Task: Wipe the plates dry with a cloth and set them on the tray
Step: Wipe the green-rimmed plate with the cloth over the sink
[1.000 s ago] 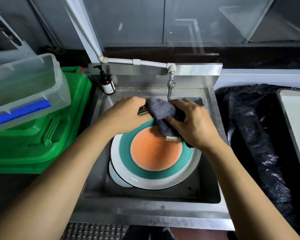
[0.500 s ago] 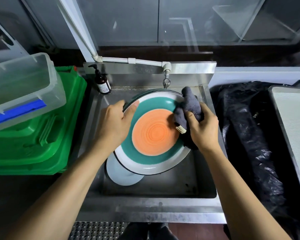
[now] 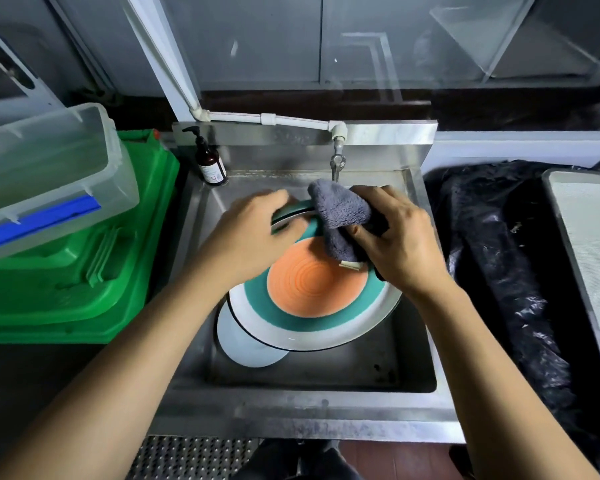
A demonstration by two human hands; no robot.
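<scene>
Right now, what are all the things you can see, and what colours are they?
Striped plate: 1, orange, teal and white, held over the sink.
Pale plate: 1, light blue-white, in the sink under the striped plate.
Cloth: 1, grey, on the striped plate's far edge.
Sink: 1, steel, middle.
Tap: 1, metal, behind the sink.
Soap bottle: 1, brown, sink's back left corner.
Crate: 1, green, left.
Clear box: 1, blue strip, on the crate.
Black bag: 1, right.
Tray: 1, pale, far right.
Left hand: holds the striped plate's edge.
Right hand: grips the cloth.

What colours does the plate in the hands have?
The plate has an orange centre, a teal ring and a white rim; the head view shows it.
</scene>
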